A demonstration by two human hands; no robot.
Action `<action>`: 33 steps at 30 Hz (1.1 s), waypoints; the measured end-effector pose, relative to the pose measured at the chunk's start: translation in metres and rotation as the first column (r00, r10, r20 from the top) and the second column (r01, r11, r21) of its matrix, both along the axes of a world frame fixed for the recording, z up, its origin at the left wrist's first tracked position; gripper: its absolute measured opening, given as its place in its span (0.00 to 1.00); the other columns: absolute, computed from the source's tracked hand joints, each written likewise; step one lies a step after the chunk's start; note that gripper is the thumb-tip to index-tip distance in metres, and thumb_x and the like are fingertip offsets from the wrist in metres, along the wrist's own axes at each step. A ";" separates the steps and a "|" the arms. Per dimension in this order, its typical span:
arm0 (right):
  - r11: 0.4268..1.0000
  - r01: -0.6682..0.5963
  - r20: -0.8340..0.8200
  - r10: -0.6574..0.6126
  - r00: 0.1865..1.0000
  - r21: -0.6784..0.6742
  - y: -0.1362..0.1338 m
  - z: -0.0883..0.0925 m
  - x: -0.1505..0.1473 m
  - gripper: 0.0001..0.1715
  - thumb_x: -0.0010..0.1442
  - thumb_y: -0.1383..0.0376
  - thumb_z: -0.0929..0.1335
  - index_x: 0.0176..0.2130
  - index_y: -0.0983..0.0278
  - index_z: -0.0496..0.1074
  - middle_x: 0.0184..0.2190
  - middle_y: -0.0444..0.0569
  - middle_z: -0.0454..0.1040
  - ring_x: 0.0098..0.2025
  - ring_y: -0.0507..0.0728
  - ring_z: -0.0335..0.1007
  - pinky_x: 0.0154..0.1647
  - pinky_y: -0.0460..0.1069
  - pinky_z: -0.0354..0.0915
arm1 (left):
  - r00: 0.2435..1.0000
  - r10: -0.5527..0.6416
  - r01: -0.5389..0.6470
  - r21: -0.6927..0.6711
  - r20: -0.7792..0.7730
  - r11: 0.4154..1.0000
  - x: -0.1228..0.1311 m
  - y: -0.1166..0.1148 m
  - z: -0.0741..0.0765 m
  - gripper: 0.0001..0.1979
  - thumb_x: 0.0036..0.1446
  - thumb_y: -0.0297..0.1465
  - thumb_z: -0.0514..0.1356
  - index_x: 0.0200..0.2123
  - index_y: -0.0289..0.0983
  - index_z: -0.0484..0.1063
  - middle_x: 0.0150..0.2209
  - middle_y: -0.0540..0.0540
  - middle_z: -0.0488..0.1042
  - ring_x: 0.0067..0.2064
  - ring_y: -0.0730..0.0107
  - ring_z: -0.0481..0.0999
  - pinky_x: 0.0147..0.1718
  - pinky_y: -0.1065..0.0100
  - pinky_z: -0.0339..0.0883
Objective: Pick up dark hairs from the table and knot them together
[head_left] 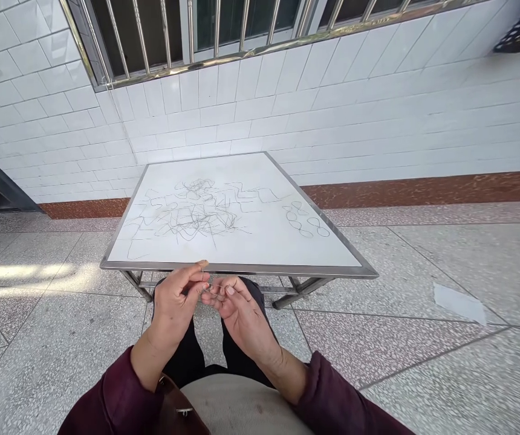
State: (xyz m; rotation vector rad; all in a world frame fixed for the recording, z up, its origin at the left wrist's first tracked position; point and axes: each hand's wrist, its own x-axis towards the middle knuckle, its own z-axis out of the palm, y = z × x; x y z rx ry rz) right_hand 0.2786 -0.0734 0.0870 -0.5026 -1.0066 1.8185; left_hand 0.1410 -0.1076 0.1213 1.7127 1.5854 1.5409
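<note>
carrier: i see a table with a flat white top, metal edging and metal legs, standing on a speckled floor of slabs with dark seams. across the left and middle of the top i note a tangle of thin wires, densest near the centre, with a curled clump behind it. loose bent strands spread to either side; i cannot count them on my feed. to the right, apart from the tangle, i log several looped wire shapes. on the floor, right of the table: a pale patch, material unclear to me.
</note>
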 end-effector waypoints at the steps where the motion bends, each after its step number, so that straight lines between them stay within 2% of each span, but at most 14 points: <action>1: 1.000 -0.008 0.014 0.008 1.000 0.018 0.000 -0.001 0.001 0.18 0.62 0.49 0.67 0.32 0.58 0.64 0.35 0.45 0.69 0.38 0.56 0.71 0.47 0.56 0.70 | 0.998 -0.017 0.018 0.008 -0.062 1.000 -0.002 0.000 0.001 0.17 0.60 0.28 0.62 0.52 0.44 0.74 0.42 0.46 0.81 0.43 0.64 0.81 0.45 0.60 0.77; 4: 0.990 -0.033 0.143 0.014 0.990 0.134 0.004 -0.003 0.005 0.17 0.64 0.48 0.65 0.34 0.58 0.66 0.36 0.45 0.69 0.38 0.55 0.70 0.46 0.54 0.68 | 0.963 -0.038 0.049 0.034 -0.267 0.998 -0.006 0.001 0.003 0.18 0.62 0.26 0.60 0.54 0.45 0.72 0.40 0.48 0.81 0.41 0.67 0.80 0.43 0.62 0.77; 7: 0.943 -0.051 0.369 -0.078 0.926 0.328 0.010 -0.001 0.011 0.15 0.65 0.51 0.65 0.35 0.59 0.69 0.35 0.45 0.70 0.39 0.55 0.67 0.46 0.52 0.65 | 0.894 -0.050 0.092 0.074 -0.446 0.993 -0.007 0.001 0.006 0.18 0.65 0.27 0.56 0.57 0.44 0.68 0.39 0.47 0.80 0.40 0.67 0.79 0.41 0.63 0.77; 9: 0.920 -0.078 0.448 -0.112 0.887 0.385 0.014 0.002 0.015 0.13 0.65 0.53 0.65 0.37 0.59 0.71 0.36 0.46 0.71 0.39 0.56 0.67 0.46 0.52 0.64 | 0.844 -0.071 0.143 0.095 -0.531 0.985 -0.007 0.000 0.007 0.20 0.66 0.26 0.53 0.60 0.42 0.64 0.39 0.46 0.79 0.39 0.68 0.78 0.40 0.64 0.76; 12: 0.927 -0.115 0.459 -0.067 0.886 0.356 0.018 0.006 0.016 0.13 0.65 0.54 0.65 0.38 0.60 0.71 0.36 0.46 0.72 0.39 0.55 0.67 0.44 0.51 0.64 | 0.799 -0.100 0.185 0.085 -0.593 0.979 -0.006 -0.001 0.008 0.24 0.67 0.26 0.51 0.65 0.43 0.57 0.39 0.46 0.76 0.38 0.68 0.77 0.39 0.64 0.76; 16: 0.946 -0.106 0.442 -0.042 0.896 0.306 0.017 0.009 0.014 0.14 0.64 0.53 0.65 0.34 0.61 0.69 0.29 0.43 0.66 0.32 0.53 0.62 0.37 0.49 0.63 | 0.774 -0.152 0.223 0.040 -0.615 0.974 -0.004 -0.002 0.009 0.28 0.67 0.24 0.50 0.68 0.44 0.51 0.40 0.45 0.74 0.40 0.68 0.76 0.40 0.65 0.76; 21: 0.950 -0.038 0.438 -0.107 0.892 0.310 0.014 0.010 0.010 0.15 0.62 0.52 0.66 0.31 0.61 0.67 0.27 0.42 0.64 0.30 0.52 0.60 0.33 0.48 0.60 | 0.757 -0.165 0.242 0.037 -0.632 0.970 -0.004 0.000 0.006 0.29 0.66 0.22 0.50 0.68 0.44 0.51 0.41 0.46 0.72 0.40 0.70 0.75 0.39 0.67 0.76; 24: 0.969 0.015 0.399 -0.116 0.909 0.248 0.012 0.011 0.007 0.16 0.61 0.52 0.67 0.30 0.61 0.66 0.26 0.41 0.63 0.28 0.52 0.58 0.32 0.48 0.60 | 0.771 -0.137 0.238 0.081 -0.622 0.968 -0.004 0.002 -0.001 0.29 0.66 0.21 0.51 0.67 0.45 0.53 0.45 0.45 0.72 0.43 0.70 0.76 0.40 0.68 0.77; 27: 0.983 0.086 0.346 -0.139 0.928 0.163 0.011 0.014 0.006 0.16 0.60 0.53 0.69 0.29 0.61 0.66 0.24 0.40 0.63 0.27 0.52 0.58 0.31 0.48 0.59 | 0.850 -0.005 0.165 0.256 -0.527 0.953 0.002 0.006 -0.011 0.27 0.64 0.21 0.53 0.63 0.48 0.60 0.54 0.42 0.66 0.51 0.65 0.74 0.44 0.65 0.77; 29: 0.986 0.116 0.324 -0.150 0.934 0.121 0.010 0.016 0.006 0.15 0.59 0.54 0.69 0.30 0.61 0.66 0.23 0.40 0.63 0.26 0.51 0.58 0.30 0.48 0.59 | 0.935 0.111 0.018 0.357 -0.337 0.934 0.008 0.007 -0.018 0.25 0.62 0.23 0.59 0.60 0.48 0.65 0.56 0.42 0.64 0.48 0.65 0.76 0.43 0.63 0.77; 31: 0.985 0.138 0.314 -0.163 0.935 0.100 0.010 0.018 0.006 0.14 0.58 0.54 0.70 0.30 0.61 0.67 0.23 0.40 0.64 0.26 0.51 0.58 0.30 0.48 0.59 | 0.987 0.157 -0.139 0.286 -0.042 0.948 0.016 0.007 -0.023 0.26 0.58 0.28 0.64 0.59 0.47 0.66 0.49 0.44 0.68 0.40 0.68 0.78 0.39 0.64 0.78; 33: 0.982 0.162 0.310 -0.185 0.932 0.100 0.011 0.019 0.007 0.14 0.59 0.54 0.69 0.30 0.60 0.66 0.22 0.40 0.64 0.25 0.51 0.59 0.30 0.48 0.59 | 0.955 0.137 -0.163 0.081 0.261 0.983 0.023 0.006 -0.027 0.28 0.55 0.31 0.67 0.59 0.44 0.66 0.40 0.47 0.72 0.34 0.71 0.76 0.33 0.67 0.76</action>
